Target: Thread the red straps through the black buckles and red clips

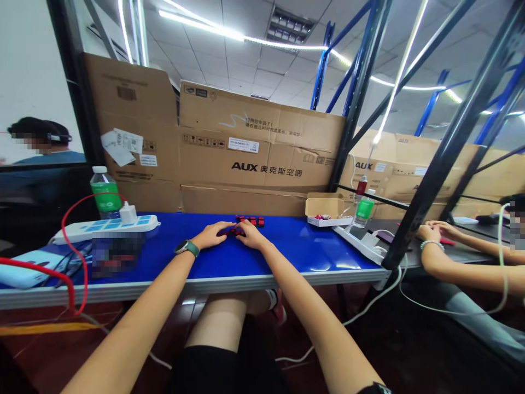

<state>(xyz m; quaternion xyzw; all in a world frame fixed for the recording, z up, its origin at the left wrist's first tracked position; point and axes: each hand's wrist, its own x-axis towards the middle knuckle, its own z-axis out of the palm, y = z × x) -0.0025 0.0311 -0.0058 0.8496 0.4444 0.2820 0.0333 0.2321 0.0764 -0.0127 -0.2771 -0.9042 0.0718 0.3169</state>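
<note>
A cluster of small red pieces (pixel 251 220) lies on the blue desk (pixel 311 249), near the middle and towards its far edge. Both of the person's hands rest there. The left hand (pixel 211 234) lies palm down with its fingers stretched to the near side of the cluster. The right hand (pixel 250 235) meets it from the other side, fingers bent over the nearest pieces. The pieces under the fingertips are too small and too covered to make out, so I cannot tell whether either hand's grip is closed on one or merely lies on top. A watch (pixel 186 247) with a green strap sits on the left wrist.

To the left on the desk lies a white power strip (pixel 102 227) with a white charger (pixel 128 213) plugged in. A water bottle (pixel 105 191) with a green label stands just behind it, and a red cable (pixel 71 219) loops over that end. To the right of the pieces stands a small open cardboard box (pixel 326 210). Near it are a second bottle (pixel 364 209) and another power strip (pixel 361 243). Large cardboard sheets (pixel 262 148) line the back of the desk. Further right, a co-worker's hands (pixel 432 232) rest on a neighbouring desk.
</note>
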